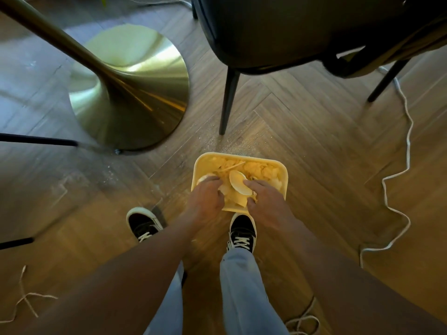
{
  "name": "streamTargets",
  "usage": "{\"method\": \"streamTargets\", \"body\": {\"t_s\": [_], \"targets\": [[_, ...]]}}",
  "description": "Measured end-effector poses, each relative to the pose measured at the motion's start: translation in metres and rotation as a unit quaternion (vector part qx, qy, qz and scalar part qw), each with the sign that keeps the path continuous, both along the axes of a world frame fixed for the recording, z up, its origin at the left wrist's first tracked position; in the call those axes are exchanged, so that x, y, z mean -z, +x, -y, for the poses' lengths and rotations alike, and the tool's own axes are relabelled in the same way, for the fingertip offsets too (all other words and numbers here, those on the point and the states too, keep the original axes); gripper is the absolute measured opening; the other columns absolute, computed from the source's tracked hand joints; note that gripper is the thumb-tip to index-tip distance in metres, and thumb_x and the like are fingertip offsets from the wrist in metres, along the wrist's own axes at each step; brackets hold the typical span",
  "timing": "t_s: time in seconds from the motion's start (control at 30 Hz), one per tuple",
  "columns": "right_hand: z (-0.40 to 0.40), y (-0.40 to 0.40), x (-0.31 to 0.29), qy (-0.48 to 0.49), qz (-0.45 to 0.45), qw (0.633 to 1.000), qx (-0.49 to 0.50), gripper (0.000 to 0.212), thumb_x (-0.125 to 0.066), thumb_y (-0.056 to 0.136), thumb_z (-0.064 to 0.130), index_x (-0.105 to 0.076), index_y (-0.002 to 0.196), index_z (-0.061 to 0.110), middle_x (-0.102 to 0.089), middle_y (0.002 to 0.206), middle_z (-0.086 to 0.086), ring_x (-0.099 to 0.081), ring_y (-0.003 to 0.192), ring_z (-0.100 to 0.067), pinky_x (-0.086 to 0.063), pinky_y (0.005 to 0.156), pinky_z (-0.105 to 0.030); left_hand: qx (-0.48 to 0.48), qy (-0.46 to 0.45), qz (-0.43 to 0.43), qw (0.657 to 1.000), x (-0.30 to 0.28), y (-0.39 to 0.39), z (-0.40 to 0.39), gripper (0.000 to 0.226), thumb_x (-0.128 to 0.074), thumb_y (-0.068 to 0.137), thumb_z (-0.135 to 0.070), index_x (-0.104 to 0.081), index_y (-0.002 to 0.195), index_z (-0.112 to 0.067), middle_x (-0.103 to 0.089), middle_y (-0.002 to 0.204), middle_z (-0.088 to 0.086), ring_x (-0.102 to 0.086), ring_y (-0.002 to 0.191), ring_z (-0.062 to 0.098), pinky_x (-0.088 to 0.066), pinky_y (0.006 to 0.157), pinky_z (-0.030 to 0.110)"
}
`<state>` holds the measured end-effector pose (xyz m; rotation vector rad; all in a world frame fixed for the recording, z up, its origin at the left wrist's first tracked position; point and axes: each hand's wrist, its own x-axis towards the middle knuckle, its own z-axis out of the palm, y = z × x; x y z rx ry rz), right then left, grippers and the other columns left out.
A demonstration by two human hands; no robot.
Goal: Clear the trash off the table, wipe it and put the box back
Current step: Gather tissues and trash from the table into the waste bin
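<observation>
Both forearms stretch down over the jeans and sneakers, and both hands are in the yellow bin (284, 176) on the floor at 12 o'clock. Left hand (205, 201) has its fingers curled into the crumpled paper trash (262, 170); right hand (264, 198) spreads its fingers, pressing a white paper plate (236, 182) down. Bin's packed to the rim, folks! Push too hard and scraps could spill onto the floor or the bin could tip toward the black chair (290, 32) at 1 o'clock. Gold table base (135, 93) sits at 10 o'clock.
</observation>
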<state>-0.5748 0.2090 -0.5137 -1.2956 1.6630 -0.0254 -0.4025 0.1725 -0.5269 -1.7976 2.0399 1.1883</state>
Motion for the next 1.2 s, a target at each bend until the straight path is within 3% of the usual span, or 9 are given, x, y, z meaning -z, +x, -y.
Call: {"method": "streamTargets", "body": {"t_s": [0.13,0.3,0.37,0.47,0.67,0.8,0.93,1.1,1.2], "targets": [[0.005,0.000,-0.046,0.001,0.004,1.000,0.007,0.045,-0.052,0.092,0.018,-0.051,0.137,0.022,-0.048,0.140,0.000,-0.056,0.113,-0.018,-0.042,0.095,-0.028,-0.046,-0.018,0.001,0.999,-0.042,0.004,-0.002,0.031,-0.051,0.090,-0.017,-0.065,0.117,-0.018,-0.058,0.130,-0.002,-0.057,0.111,0.015,-0.047,0.088,0.029],[0.017,0.006,-0.121,-0.021,0.022,0.999,0.038,0.042,-0.056,0.091,0.024,-0.054,0.134,0.022,-0.054,0.135,-0.002,-0.057,0.114,-0.018,-0.045,0.099,-0.034,-0.102,-0.036,-0.023,0.994,-0.117,0.000,-0.008,0.024,-0.053,0.092,-0.023,-0.063,0.114,-0.025,-0.057,0.124,-0.007,-0.054,0.085,0.003,-0.036,0.068,0.013],[0.021,0.009,-0.158,-0.026,0.031,0.998,0.045,0.041,-0.056,0.092,0.025,-0.055,0.133,0.022,-0.056,0.133,-0.001,-0.057,0.115,-0.018,-0.046,0.099,-0.036,-0.118,-0.050,-0.040,0.991,-0.153,-0.003,-0.015,0.023,-0.054,0.093,-0.023,-0.063,0.113,-0.024,-0.058,0.120,-0.007,-0.053,0.082,0.002,-0.037,0.067,0.013],[0.024,0.013,-0.215,-0.047,0.055,0.995,0.072,0.036,-0.057,0.092,0.024,-0.058,0.128,0.022,-0.059,0.129,0.001,-0.059,0.109,-0.014,-0.048,0.093,-0.027,-0.144,-0.068,-0.073,0.985,-0.209,-0.007,-0.026,0.022,-0.056,0.092,-0.021,-0.064,0.112,-0.023,-0.060,0.117,-0.006,-0.057,0.084,0.003,-0.046,0.072,0.017],[0.028,0.013,-0.330,-0.090,0.106,0.982,0.128,0.027,-0.057,0.093,0.024,-0.063,0.120,0.026,-0.061,0.118,0.008,-0.058,0.103,-0.008,-0.048,0.083,-0.022,-0.166,-0.124,-0.144,0.968,-0.326,-0.015,-0.049,0.017,-0.059,0.090,-0.012,-0.067,0.103,-0.021,-0.052,0.104,-0.017,-0.053,0.078,-0.006,-0.039,0.068,0.001],[0.036,0.017,-0.398,-0.128,0.125,0.971,0.156,0.023,-0.054,0.096,0.028,-0.063,0.117,0.031,-0.059,0.110,0.016,-0.055,0.090,0.001,-0.040,0.067,-0.009,-0.187,-0.150,-0.195,0.951,-0.388,-0.007,-0.057,0.016,-0.059,0.090,-0.012,-0.066,0.099,-0.024,-0.057,0.104,-0.011,-0.055,0.084,-0.005,-0.043,0.069,0.004],[0.047,0.027,-0.450,-0.175,0.131,0.966,0.142,0.024,-0.055,0.096,0.026,-0.061,0.119,0.029,-0.058,0.106,0.016,-0.053,0.085,0.005,-0.038,0.061,-0.006,-0.216,-0.211,-0.210,0.930,-0.437,0.014,-0.052,0.016,-0.061,0.090,-0.015,-0.063,0.096,-0.029,-0.055,0.097,-0.017,-0.056,0.089,-0.007,-0.047,0.072,0.008],[0.062,0.045,-0.490,-0.223,0.147,0.959,0.095,0.023,-0.058,0.094,0.021,-0.064,0.116,0.023,-0.063,0.104,0.009,-0.058,0.096,-0.004,-0.040,0.068,-0.006,-0.266,-0.268,-0.212,0.901,-0.471,0.050,-0.042,0.013,-0.064,0.087,-0.012,-0.068,0.095,-0.022,-0.060,0.094,-0.014,-0.058,0.087,-0.006,-0.046,0.072,0.006],[0.070,0.061,-0.506,-0.225,0.164,0.956,0.089,0.020,-0.059,0.093,0.019,-0.066,0.111,0.024,-0.064,0.101,0.007,-0.060,0.096,-0.008,-0.043,0.070,-0.010,-0.318,-0.282,-0.225,0.877,-0.482,0.075,-0.033,0.015,-0.066,0.084,-0.006,-0.070,0.089,-0.019,-0.065,0.090,-0.006,-0.060,0.081,-0.001,-0.048,0.072,0.015]]}}
